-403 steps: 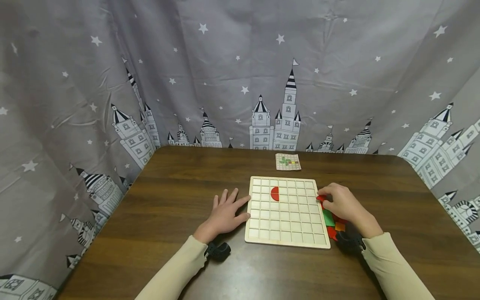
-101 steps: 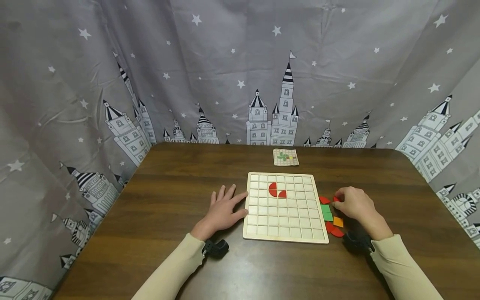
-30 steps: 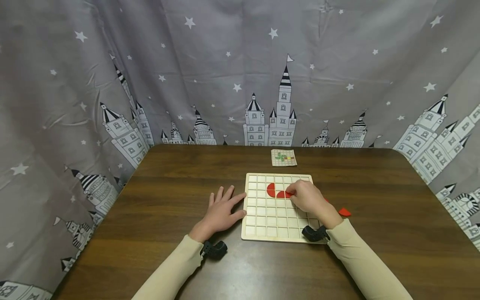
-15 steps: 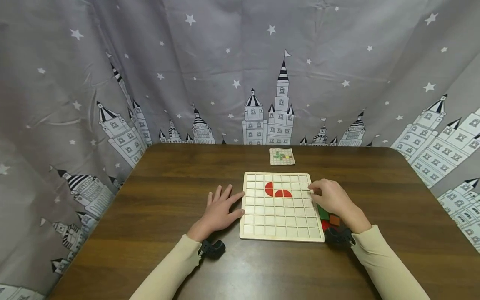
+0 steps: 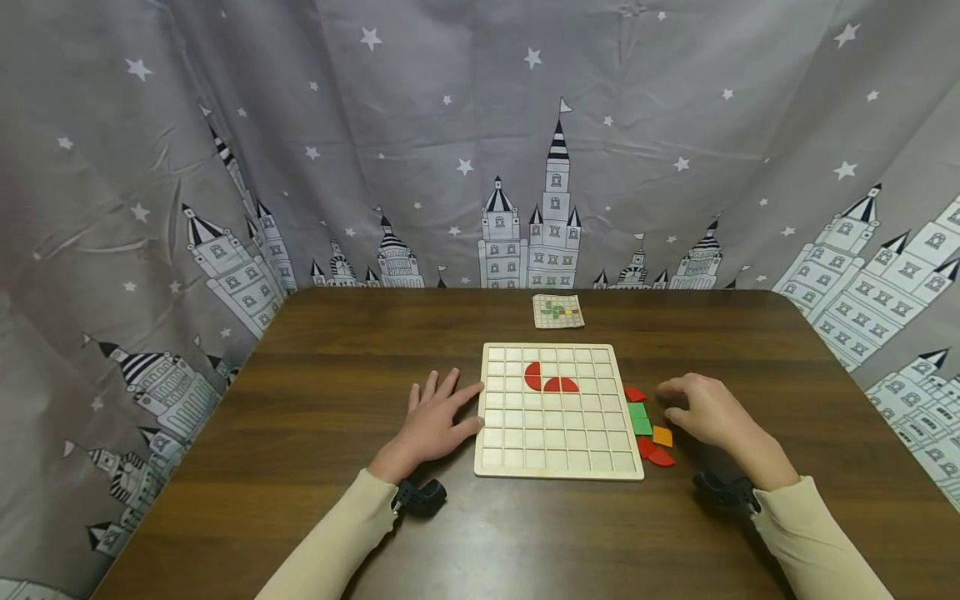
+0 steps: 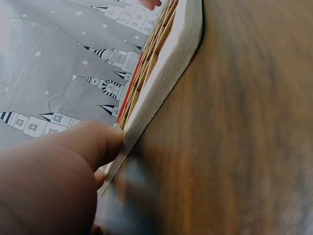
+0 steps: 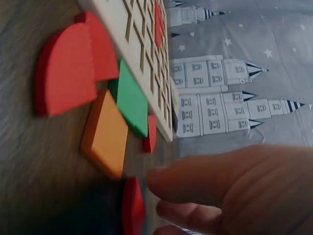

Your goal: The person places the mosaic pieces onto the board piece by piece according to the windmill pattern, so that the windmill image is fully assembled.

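A pale wooden grid board (image 5: pixel 558 450) lies on the table. In its upper part, red quarter-circle pieces form a half circle (image 5: pixel 532 376) and a low arch (image 5: pixel 561 384) beside it. My left hand (image 5: pixel 429 423) lies flat at the left edge, fingers spread, with index finger and thumb touching the board. My right hand (image 5: pixel 708 410) hovers right of the loose pieces, thumb and index finger apart, holding nothing. In the right wrist view a loose red piece (image 7: pixel 133 208) lies close by its thumb; the head view hides this piece behind the hand.
Along the board's right side lie green squares (image 5: pixel 639 418), an orange square (image 5: pixel 662 436), a red quarter piece (image 5: pixel 634 393) and further red pieces (image 5: pixel 660 457). A small pattern card (image 5: pixel 558 312) lies behind the board. A grey castle-print curtain (image 5: pixel 450 125) hangs behind the table.
Since the oldest frame, two red quarter pieces have been added on the board, forming the arch. My right hand released the second one and moved right, past the loose pieces. My left hand stayed at the edge.
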The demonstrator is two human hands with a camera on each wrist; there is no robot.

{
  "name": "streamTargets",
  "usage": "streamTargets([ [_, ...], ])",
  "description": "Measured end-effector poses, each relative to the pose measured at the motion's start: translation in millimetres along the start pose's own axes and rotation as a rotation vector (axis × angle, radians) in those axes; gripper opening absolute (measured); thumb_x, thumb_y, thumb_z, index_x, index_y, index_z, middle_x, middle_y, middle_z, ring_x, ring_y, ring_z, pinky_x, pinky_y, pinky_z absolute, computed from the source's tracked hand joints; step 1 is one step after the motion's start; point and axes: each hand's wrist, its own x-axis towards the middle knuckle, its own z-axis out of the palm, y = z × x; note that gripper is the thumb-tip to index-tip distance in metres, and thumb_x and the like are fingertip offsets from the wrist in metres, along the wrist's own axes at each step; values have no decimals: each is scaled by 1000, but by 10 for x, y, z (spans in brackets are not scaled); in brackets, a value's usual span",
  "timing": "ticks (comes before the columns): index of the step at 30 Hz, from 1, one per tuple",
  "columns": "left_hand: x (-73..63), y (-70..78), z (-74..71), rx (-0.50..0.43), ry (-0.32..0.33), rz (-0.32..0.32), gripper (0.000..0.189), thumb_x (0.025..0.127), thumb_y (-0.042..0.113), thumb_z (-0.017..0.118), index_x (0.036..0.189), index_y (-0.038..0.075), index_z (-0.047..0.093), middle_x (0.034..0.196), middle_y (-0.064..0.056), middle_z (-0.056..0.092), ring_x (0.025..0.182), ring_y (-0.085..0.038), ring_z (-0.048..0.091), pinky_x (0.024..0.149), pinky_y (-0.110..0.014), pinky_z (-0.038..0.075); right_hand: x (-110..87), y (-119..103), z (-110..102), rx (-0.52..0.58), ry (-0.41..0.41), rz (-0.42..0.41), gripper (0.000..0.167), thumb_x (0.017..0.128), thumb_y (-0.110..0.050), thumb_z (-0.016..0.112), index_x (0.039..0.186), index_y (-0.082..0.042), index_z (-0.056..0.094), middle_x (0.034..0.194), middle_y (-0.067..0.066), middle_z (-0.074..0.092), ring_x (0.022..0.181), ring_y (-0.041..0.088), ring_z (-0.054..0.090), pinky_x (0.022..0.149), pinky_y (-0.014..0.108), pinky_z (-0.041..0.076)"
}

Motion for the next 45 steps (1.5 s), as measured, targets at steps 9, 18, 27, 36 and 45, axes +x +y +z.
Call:
streamTargets([
  [9,6,7,-7,9,3,3,59,100,43,59,155,27,47,169,-20,22,157,-50,6,120,-74,1,-78,138,-19,-61,-32,-56,33,74,-1,77,106,4,76,98,16,74,89,34,68,83,56,56],
  [18,-14,13,-4,3,5,1,58,100,43,59,155,27,47,169,-19,22,157,-50,6,120,-74,1,-66,134,-11,-50,-65,-21,21,81,-10,78,99,1,78,89,10,74,75,21,62,72,44,55],
  [27,-25,20,2,-6,8,3,58,100,43,59,155,26,47,170,-19,22,158,-49,6,120,-74,1,-116,145,-30,-56,-20,-96,33,74,-5,81,106,-1,77,98,11,73,88,28,67,83,53,56],
  [36,-20,15,2,-6,7,14,58,100,42,59,155,27,47,170,-19,22,157,-50,5,120,-74,1,-79,140,-6,-70,-35,-118,25,76,-4,80,101,0,78,94,10,75,86,28,69,81,52,57],
  [45,-37,9,-14,-11,5,12,58,101,42,58,155,26,47,170,-20,21,158,-49,5,121,-73,0,33,-37,12,-36,-8,-133,23,80,-5,78,102,1,78,94,10,75,85,27,69,83,52,57],
])
